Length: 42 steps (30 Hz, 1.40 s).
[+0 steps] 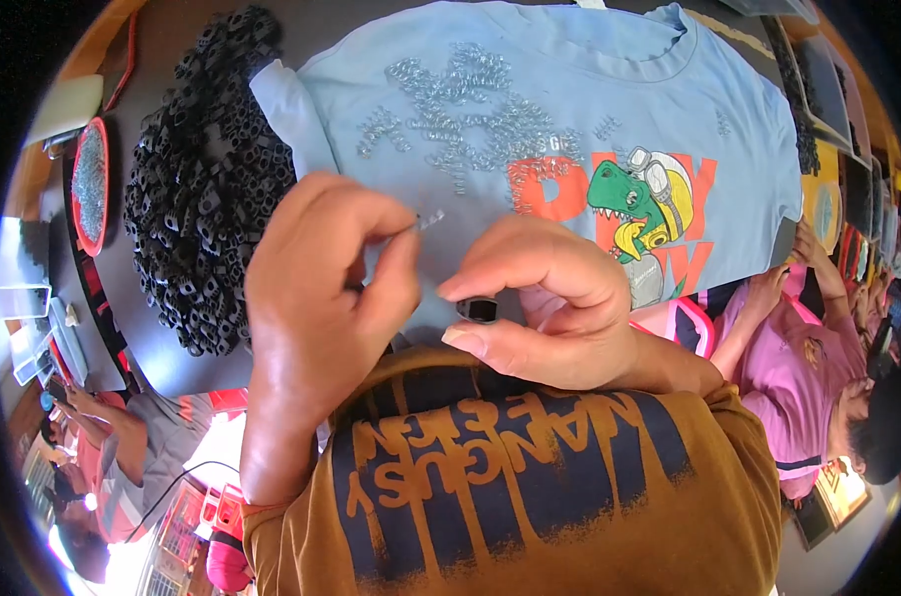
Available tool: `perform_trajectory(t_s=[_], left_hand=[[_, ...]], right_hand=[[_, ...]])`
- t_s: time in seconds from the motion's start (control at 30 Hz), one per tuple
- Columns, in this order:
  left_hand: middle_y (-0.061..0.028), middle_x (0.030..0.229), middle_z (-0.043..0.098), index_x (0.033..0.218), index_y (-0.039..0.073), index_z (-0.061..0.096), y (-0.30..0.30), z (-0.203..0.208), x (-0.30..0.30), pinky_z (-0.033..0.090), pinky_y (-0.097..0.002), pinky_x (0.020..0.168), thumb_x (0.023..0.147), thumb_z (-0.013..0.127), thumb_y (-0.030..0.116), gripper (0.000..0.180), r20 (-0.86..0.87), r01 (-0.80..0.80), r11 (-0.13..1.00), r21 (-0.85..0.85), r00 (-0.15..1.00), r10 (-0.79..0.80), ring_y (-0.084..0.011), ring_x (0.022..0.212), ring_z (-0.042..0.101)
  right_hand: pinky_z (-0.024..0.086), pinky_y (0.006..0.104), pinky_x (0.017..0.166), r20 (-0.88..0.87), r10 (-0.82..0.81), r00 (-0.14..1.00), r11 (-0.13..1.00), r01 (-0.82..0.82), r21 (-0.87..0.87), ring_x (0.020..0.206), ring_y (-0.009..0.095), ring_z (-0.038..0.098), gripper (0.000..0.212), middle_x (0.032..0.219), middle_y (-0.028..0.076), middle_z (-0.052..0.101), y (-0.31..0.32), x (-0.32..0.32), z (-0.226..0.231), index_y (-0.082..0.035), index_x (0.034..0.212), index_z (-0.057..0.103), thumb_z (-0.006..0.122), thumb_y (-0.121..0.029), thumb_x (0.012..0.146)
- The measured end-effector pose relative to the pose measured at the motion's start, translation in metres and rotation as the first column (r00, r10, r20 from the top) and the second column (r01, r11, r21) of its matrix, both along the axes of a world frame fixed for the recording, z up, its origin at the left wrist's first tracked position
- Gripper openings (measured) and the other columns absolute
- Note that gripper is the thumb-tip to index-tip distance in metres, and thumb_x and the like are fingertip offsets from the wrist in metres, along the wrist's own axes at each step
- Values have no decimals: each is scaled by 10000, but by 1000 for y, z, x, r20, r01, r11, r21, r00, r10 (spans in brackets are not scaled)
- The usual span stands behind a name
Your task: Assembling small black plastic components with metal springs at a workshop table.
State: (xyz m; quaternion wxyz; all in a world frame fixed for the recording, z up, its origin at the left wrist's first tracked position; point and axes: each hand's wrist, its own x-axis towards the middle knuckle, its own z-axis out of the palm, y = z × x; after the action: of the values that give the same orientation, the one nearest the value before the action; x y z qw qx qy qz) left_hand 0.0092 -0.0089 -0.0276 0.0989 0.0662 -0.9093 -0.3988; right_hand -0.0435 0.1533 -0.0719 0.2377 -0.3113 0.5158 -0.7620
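Blue T-shirt (569, 94) before me carries orange-red block lettering (520, 189). My brown shirt (530, 566) has brown lettering (510, 447) on a dark print (559, 497).

springs (460, 84): shiny metal | blue T-shirt (569, 79): matt cloth (smooth-looking) | black piece (479, 310): glossy

Toward twelve o'clock, the springs (460, 109) are too small to count; at three, the right hand (581, 298) hides part of the blue shirt (569, 74).

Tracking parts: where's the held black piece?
At head-view centre, the black piece sits in the right hand, between thumb and forefinger, near the left hand.
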Motion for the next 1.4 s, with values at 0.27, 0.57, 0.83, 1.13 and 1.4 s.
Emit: perform_trajectory(t_s=[0.27, 0.57, 0.83, 1.13, 1.4], left_hand=[[-52, 686, 485, 752, 36, 543, -9, 33, 23, 358, -267, 499, 677, 591, -33, 112, 191, 123, 932, 341, 962, -197, -162, 569, 451], [-85, 656, 467, 729, 26, 515, -14, 45, 26, 377, -331, 511, 651, 589, -19, 117, 281, 197, 950, 243, 923, -264, -257, 583, 470], [-115, 648, 462, 721, 10, 495, -15, 39, 31, 384, -362, 535, 677, 559, -3, 79, 350, 152, 944, 292, 902, -253, -294, 600, 479], [-110, 623, 414, 668, 37, 464, -7, 25, 43, 359, -382, 496, 658, 582, -15, 129, 188, 179, 983, -41, 968, -169, -302, 525, 443], [-89, 642, 421, 669, 55, 460, -2, 11, 47, 365, -365, 507, 661, 654, 44, 195, 87, 135, 980, -148, 989, -123, -274, 533, 442]], right_hand=[[447, 242, 516, -164, 37, 986, 996, -22, 90, 652, 145, 554, 245, 794, 66, 574, -2, -5, 5, -18, 946, 635, 690, 24, 711], [440, 294, 538, -283, 82, 955, 959, 2, 284, 650, 203, 559, 262, 782, 71, 559, -2, 1, 12, -53, 925, 638, 694, -11, 672], [444, 326, 556, -457, 104, 883, 960, 31, 280, 669, 238, 563, 292, 800, 75, 560, -4, 6, 6, -53, 909, 630, 709, -24, 629], [446, 343, 577, -510, 182, 841, 948, -13, 317, 671, 258, 563, 285, 785, 88, 550, -9, 6, 11, -24, 897, 617, 707, -11, 627], [399, 282, 501, -531, 154, 833, 959, 4, 285, 624, 185, 531, 269, 785, 83, 569, -10, 6, 2, -1, 890, 632, 698, 42, 633]])
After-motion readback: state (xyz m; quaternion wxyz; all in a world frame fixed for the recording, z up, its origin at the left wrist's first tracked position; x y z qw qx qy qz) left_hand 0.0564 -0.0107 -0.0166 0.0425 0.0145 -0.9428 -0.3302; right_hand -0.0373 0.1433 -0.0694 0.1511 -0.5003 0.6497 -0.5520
